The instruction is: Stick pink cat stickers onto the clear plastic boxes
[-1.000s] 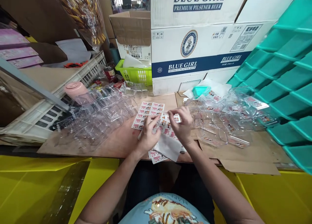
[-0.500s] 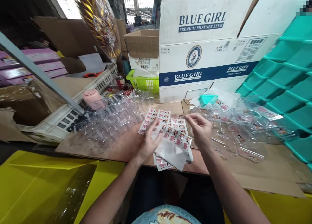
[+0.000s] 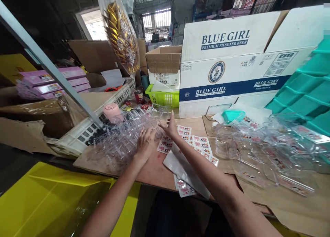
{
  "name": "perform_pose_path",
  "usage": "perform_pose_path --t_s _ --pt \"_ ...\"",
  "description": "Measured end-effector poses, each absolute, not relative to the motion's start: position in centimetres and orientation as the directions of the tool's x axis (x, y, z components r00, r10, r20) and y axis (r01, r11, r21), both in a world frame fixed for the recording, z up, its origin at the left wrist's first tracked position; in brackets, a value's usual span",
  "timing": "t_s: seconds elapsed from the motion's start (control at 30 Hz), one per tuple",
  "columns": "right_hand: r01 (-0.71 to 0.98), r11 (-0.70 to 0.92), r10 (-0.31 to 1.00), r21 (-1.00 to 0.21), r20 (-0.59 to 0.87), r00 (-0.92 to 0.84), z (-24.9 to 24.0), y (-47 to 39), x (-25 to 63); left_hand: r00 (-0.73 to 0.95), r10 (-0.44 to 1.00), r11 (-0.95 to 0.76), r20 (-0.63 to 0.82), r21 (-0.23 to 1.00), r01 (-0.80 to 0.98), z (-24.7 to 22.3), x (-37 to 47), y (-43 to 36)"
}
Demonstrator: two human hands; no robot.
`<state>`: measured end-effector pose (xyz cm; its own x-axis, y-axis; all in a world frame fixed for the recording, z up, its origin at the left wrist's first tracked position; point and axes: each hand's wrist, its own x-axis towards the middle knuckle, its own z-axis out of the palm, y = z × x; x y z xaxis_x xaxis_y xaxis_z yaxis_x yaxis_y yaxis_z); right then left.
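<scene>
My left hand [image 3: 145, 142] rests against the right side of a pile of clear plastic cases [image 3: 121, 133], its fingers stretched forward and slightly bent. Just right of it, my right hand [image 3: 170, 127] reaches across to the left, one finger raised and the others pointing at the clear plastic; whether it touches a case is hard to see. Beneath my right forearm lie sticker sheets [image 3: 202, 146] with small pink and orange cartoon prints. A whitish backing paper [image 3: 177, 161] covers part of them.
More clear cases with stickers [image 3: 278, 158] are heaped on the right. Behind stand a large white beer carton [image 3: 219, 89], a lime green basket [image 3: 165, 97] and stacked teal bins [image 3: 296, 89]. A pink lidded container [image 3: 112, 112] sits left, beside a white crate [image 3: 69, 140].
Both hands have left the sticker sheets and moved left to the clear plastic pile, my right arm now crossing over the sheets. The view has tilted up and turned slightly left.
</scene>
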<state>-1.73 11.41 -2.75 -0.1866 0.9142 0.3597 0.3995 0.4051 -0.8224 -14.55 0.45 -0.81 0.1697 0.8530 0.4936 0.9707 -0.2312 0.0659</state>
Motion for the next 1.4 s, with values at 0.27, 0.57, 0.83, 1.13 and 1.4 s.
perform_pose_path --t_s 0.27,0.57,0.83,1.13,1.4 --pt "0.347 0.271 0.957 -0.898 0.215 -0.194 -3.7 11.0 -0.3 0.146 0.864 -0.241 0.483 0.139 0.961 -1.0 -14.6 0.2" --pt "0.329 0.261 0.961 -0.907 0.212 -0.179 -3.3 10.9 -0.2 0.190 0.883 -0.269 0.429 0.131 0.954 -0.5 -15.5 -0.1" --pt "0.404 0.263 0.964 -0.876 0.252 -0.081 -2.6 11.1 0.7 0.216 0.875 -0.298 0.433 0.132 0.945 0.2 -15.8 -0.4" --pt "0.415 0.594 0.789 -0.689 0.598 -0.137 -0.6 5.6 5.1 -0.135 0.911 -0.317 0.390 0.872 0.373 0.6 -13.3 -1.3" --pt "0.292 0.721 0.691 -0.628 0.623 -0.366 1.5 -4.2 10.8 0.133 0.984 0.180 -0.122 0.735 -0.654 0.2 -7.2 -3.4"
